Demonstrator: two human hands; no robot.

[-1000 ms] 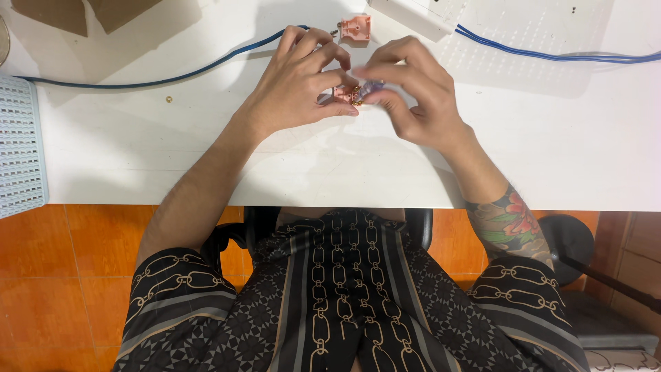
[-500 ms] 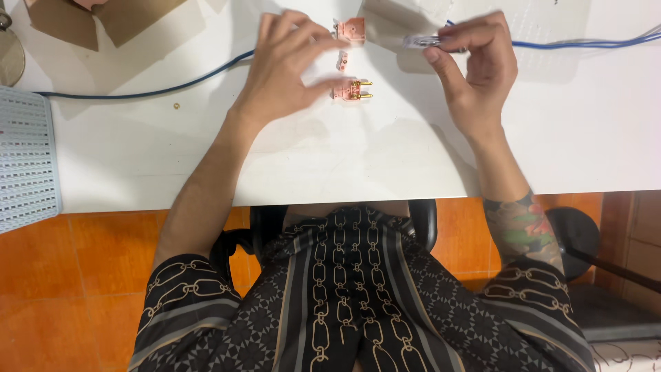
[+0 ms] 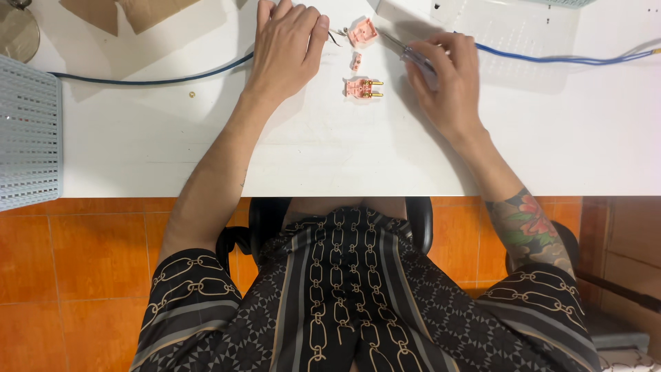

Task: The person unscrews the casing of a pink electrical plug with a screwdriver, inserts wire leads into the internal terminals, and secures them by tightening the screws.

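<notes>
the right hand (image 3: pixel 451 86) is closed around a small screwdriver (image 3: pixel 413 55) with a clear handle, its thin metal tip pointing toward the pink plug cover (image 3: pixel 362 32) that lies open side up near the far edge of the white table (image 3: pixel 172 145). the left hand (image 3: pixel 286 45) rests palm down on the table, fingers together and curled slightly; its fingertips press on the dark cable (image 3: pixel 151 79) where bare wire ends (image 3: pixel 335 38) stick out just beside the plug cover, though whether anything is pinched under the fingers cannot be told.

between the two hands lie the loose parts: a tiny pink clamp piece (image 3: pixel 355 62) just below the cover, and nearer the person a pink plug base (image 3: pixel 363 87) with two brass pins pointing right, touching neither hand. the dark cable runs leftward across the table from under the left hand. a tiny brass screw (image 3: pixel 191 94) sits alone on the tabletop left of that forearm. a blue cable (image 3: pixel 564 58) trails away to the right behind the right hand, over a clear plastic tray (image 3: pixel 523 27). a pale blue mesh basket (image 3: pixel 24 131) stands at the left edge, and brown cardboard (image 3: pixel 117 10) lies at the far left corner.
</notes>
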